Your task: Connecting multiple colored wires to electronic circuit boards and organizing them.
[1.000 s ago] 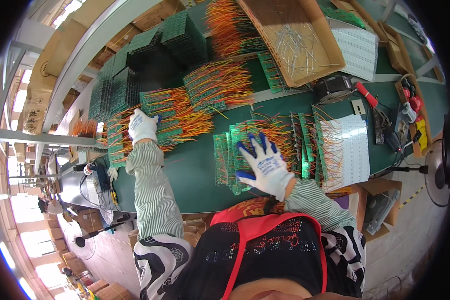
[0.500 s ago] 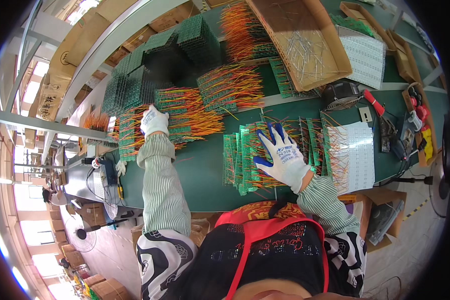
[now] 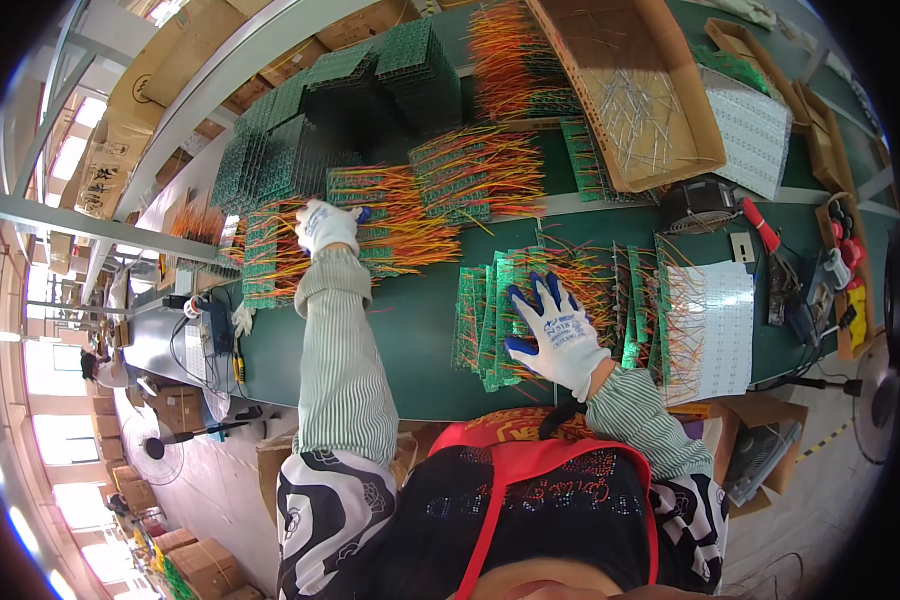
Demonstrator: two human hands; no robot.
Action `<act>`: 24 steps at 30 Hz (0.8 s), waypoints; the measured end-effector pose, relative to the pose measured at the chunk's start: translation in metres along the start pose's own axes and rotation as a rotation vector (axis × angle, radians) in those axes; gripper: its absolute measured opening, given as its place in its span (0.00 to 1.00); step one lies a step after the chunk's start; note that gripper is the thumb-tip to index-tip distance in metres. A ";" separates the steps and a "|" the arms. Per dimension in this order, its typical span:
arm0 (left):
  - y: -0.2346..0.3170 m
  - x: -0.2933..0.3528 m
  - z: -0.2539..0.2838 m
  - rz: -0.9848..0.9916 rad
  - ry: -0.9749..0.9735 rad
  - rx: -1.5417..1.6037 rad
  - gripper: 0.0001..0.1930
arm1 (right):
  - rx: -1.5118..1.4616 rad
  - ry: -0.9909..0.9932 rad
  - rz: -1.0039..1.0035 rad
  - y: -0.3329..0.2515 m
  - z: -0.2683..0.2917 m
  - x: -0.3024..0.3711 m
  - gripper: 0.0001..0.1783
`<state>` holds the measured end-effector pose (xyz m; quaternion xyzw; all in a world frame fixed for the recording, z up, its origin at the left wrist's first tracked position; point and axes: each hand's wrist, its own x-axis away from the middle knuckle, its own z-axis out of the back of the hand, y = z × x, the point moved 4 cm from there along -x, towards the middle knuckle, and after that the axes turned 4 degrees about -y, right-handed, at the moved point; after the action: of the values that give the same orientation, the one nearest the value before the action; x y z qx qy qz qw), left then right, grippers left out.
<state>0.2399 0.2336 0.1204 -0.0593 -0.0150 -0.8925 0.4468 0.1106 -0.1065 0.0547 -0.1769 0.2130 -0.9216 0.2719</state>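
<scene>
My left hand [image 3: 328, 228], in a white glove with blue fingertips, is at the left among green circuit boards with orange and red wires. Its fingers curl downward, mostly hidden; what they grip does not show. One wired board group [image 3: 262, 258] lies to its left, another [image 3: 395, 225] to its right. My right hand [image 3: 560, 338], gloved alike, rests open with spread fingers over a row of overlapping wired boards [image 3: 498, 320]. More upright boards [image 3: 635, 310] continue to the right of that hand, beside white panels [image 3: 722, 325] with wires along their left edge.
Tall stacks of green boards [image 3: 420, 80] stand at the back left. A cardboard tray [image 3: 660, 165] of loose pins sits at the back right, with a black fan [image 3: 700, 205] before it. A red-handled tool [image 3: 760, 225] lies at the right. The tabletop [image 3: 410, 350] is green.
The whole view has shifted slightly. My right hand has drawn a little nearer to me over the boards. My left hand stays at the same boards, with blue fingertips now showing on its right side.
</scene>
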 end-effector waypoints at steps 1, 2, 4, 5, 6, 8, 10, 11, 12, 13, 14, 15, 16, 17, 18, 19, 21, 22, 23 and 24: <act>0.008 0.012 0.005 -0.064 0.140 -0.064 0.39 | -0.003 -0.001 0.002 0.000 0.000 -0.001 0.39; 0.013 0.017 0.005 -0.123 0.142 -0.055 0.38 | -0.003 -0.001 0.005 0.000 0.001 -0.002 0.39; 0.015 0.024 0.004 -0.214 0.141 0.042 0.37 | -0.003 -0.029 0.000 0.001 0.003 -0.002 0.40; 0.012 0.023 0.006 -0.215 0.143 0.043 0.37 | -0.002 -0.027 0.000 0.000 0.007 -0.002 0.40; 0.009 0.022 0.013 -0.274 0.195 0.071 0.37 | -0.004 -0.022 0.003 0.000 0.012 -0.002 0.41; 0.005 0.029 0.036 -0.366 0.303 0.139 0.39 | -0.006 -0.017 0.006 0.000 0.025 0.000 0.41; -0.004 0.048 0.075 -0.503 0.488 0.232 0.42 | -0.052 0.071 0.011 0.000 0.047 0.000 0.43; -0.008 0.060 0.093 -0.547 0.535 0.260 0.41 | -0.051 0.074 0.008 0.001 0.057 0.000 0.43; -0.010 0.070 0.103 -0.609 0.508 0.327 0.40 | -0.104 0.196 0.035 0.002 0.071 0.000 0.44; -0.014 0.083 0.113 -0.668 0.483 0.395 0.40 | -0.155 0.319 0.065 0.001 0.087 0.000 0.46; -0.013 0.101 0.116 -0.699 0.219 0.665 0.40 | -0.212 0.440 0.147 0.000 0.100 -0.003 0.49; -0.011 0.123 0.111 -0.711 -0.052 0.926 0.39 | -0.215 0.441 0.154 -0.006 0.112 -0.007 0.49; -0.008 0.139 0.098 -0.823 -0.207 1.035 0.38 | -0.324 0.509 0.225 -0.014 0.130 -0.006 0.49; -0.009 0.154 0.082 -0.926 -0.361 1.139 0.36 | -0.436 0.570 0.302 -0.024 0.145 -0.004 0.50; -0.012 0.167 0.063 -0.907 -0.428 1.150 0.35 | -0.408 0.567 0.314 -0.032 0.153 -0.004 0.50; -0.013 0.180 0.047 -0.893 -0.505 1.161 0.33 | -0.407 0.565 0.317 -0.030 0.150 -0.007 0.50; -0.010 0.196 0.023 -0.790 -0.683 1.087 0.34 | -0.853 0.171 0.278 -0.011 0.120 -0.021 0.45; -0.006 0.204 0.019 -0.773 -0.701 1.091 0.34 | -0.903 0.241 0.270 0.000 0.111 -0.029 0.35; -0.012 0.200 0.010 -0.769 -0.698 1.095 0.34 | -0.900 0.237 0.273 0.008 0.102 -0.030 0.35; -0.018 0.193 -0.006 -0.860 -0.737 1.078 0.33 | -0.888 0.142 0.190 0.018 0.089 -0.032 0.32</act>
<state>0.1102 0.0906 0.1379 -0.1159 -0.6155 -0.7795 -0.0051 0.1831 -0.1284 0.1149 -0.1926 0.6205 -0.7220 0.2379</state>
